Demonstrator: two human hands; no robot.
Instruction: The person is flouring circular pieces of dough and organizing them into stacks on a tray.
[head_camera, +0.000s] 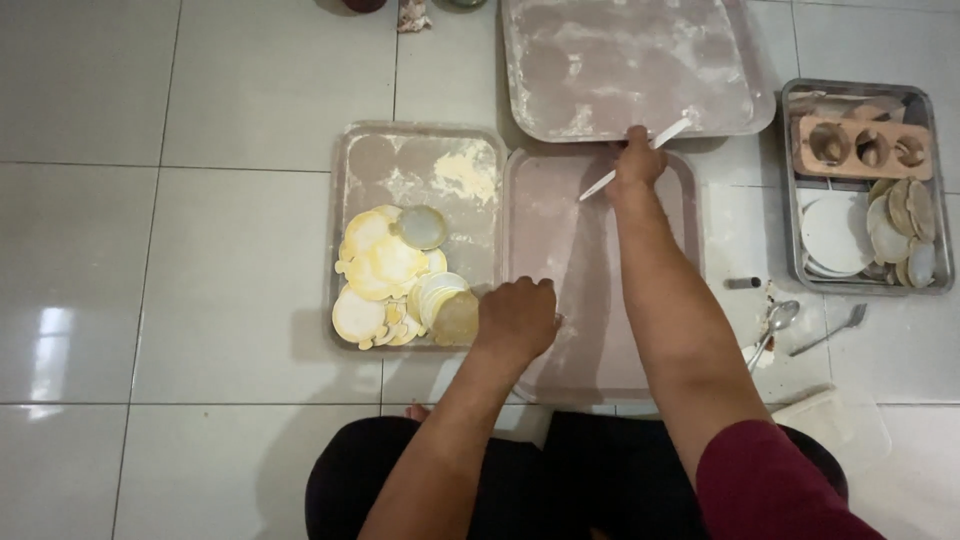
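Resting on the near left rim of the middle tray, the left hand is seen knuckles up with its fingers curled under; whether anything is held beneath them cannot be told. Just beside that hand, on the left tray, a stack of pale dough discs is leaned, and a browner disc at its near end is almost touched by the hand. More yellow discs are spread across the near half of that tray, with one greyish round laid on top. The right hand is stretched to the far edge of the middle tray, where the fingers are closed around a thin white stick, which is held slanted and whose tip is laid against the near rim of the floured far tray. All trays are set on the tiled floor. Toward the floor's right edge a metal tray with a wooden mould and white plates is placed, and a spoon and a fork are laid near it.
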